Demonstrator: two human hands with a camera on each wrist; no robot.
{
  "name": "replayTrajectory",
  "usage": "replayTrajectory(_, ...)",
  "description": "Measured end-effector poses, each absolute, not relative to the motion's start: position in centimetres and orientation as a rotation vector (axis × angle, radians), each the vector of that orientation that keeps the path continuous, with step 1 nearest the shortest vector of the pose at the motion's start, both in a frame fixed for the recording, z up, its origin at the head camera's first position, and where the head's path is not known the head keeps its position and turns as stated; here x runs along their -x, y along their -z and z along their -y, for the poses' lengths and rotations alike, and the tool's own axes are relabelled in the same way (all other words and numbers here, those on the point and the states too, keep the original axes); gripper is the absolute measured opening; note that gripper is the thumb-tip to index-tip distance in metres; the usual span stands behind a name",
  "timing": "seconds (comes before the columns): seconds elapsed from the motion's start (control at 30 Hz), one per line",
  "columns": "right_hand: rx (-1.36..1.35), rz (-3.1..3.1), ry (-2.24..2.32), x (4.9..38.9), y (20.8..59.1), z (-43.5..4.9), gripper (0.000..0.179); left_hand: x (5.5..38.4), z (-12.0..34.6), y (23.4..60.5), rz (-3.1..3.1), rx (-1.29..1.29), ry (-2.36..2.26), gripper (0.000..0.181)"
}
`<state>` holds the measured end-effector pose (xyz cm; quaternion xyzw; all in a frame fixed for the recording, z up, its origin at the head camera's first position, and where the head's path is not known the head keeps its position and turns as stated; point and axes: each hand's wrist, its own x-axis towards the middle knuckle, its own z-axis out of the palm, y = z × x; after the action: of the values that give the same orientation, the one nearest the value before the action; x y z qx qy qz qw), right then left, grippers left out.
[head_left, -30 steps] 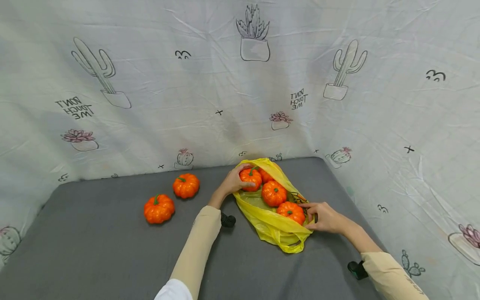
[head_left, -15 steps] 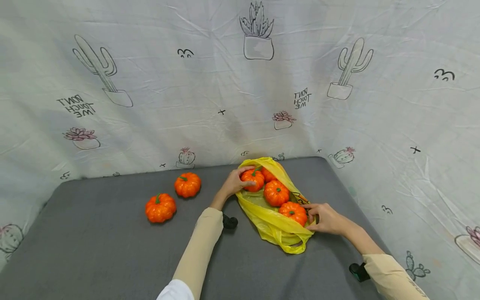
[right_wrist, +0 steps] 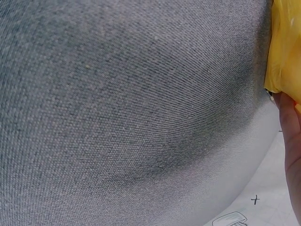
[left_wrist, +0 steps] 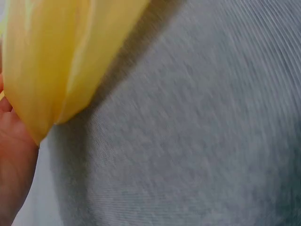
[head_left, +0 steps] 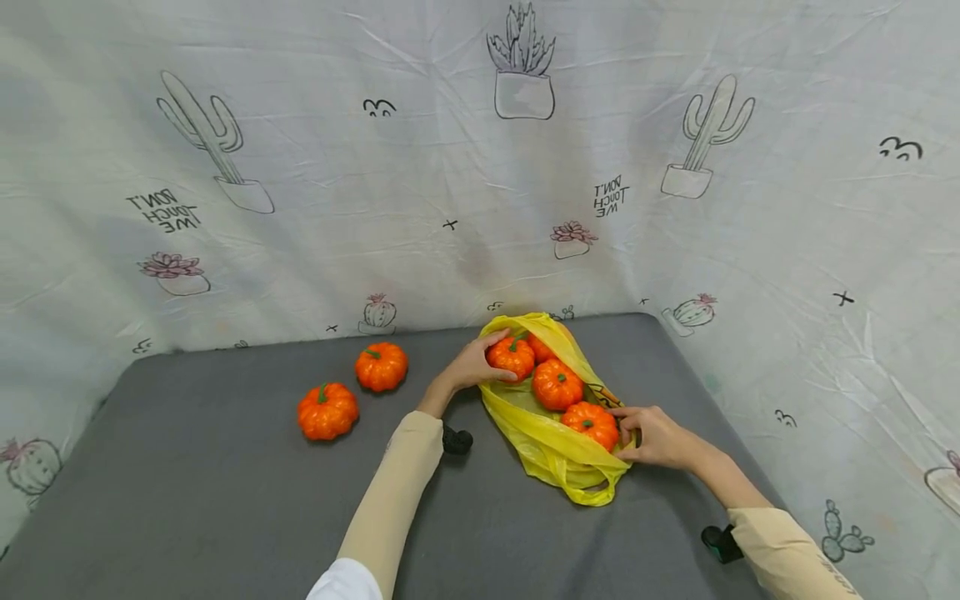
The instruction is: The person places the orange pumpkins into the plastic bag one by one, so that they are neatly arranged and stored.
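Note:
In the head view, a yellow plastic bag [head_left: 536, 437] lies on its side with its mouth spread, and several small orange pumpkins are inside. My left hand [head_left: 468, 364] holds the pumpkin [head_left: 511, 358] at the far left of the mouth, thumb below and fingers above it. My right hand [head_left: 656, 437] pinches the bag's rim at the near right, beside another pumpkin [head_left: 591, 425]; whether it also touches that pumpkin I cannot tell. A middle pumpkin [head_left: 557, 384] sits between them. The left wrist view shows yellow plastic [left_wrist: 61, 56] against the hand; the right wrist view shows a finger [right_wrist: 290, 136] at the bag.
Two more orange pumpkins, a nearer one [head_left: 327, 412] and a farther one [head_left: 381, 367], stand on the grey table [head_left: 202, 475] left of the bag. A pale cloth [head_left: 442, 158] printed with cacti hangs behind the table and along its right side.
The head view has shifted slightly, so the scene sits a little further right. Both hands keep their places on the pumpkin and the bag.

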<state>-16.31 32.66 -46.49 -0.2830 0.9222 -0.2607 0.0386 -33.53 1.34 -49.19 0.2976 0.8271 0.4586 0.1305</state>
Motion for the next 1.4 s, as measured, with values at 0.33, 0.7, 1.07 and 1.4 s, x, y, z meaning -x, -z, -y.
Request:
replayTrajectory(0.33,0.875,-2.832,0.782,16.1,46.3,-32.3,0.033,33.1,-1.4,48.6,-2.492,-0.934,-1.249,0.091)
replayTrajectory(0.7,0.916,-2.850,0.801,15.7,45.8,-32.0,0.034,32.6,-1.7,47.6,-2.540,-1.010,-1.162,0.096)
replayTrajectory(1.07,0.900,-2.872,0.753,15.5,45.4,-32.2,0.035,32.2,-0.4,46.4,-2.581,-1.050,-1.241,0.092)
replayTrajectory(1.4,0.937,-2.869,0.771,15.4,46.1,-32.2,0.035,31.4,0.7,46.6,-2.513,-1.042,-1.393,0.083)
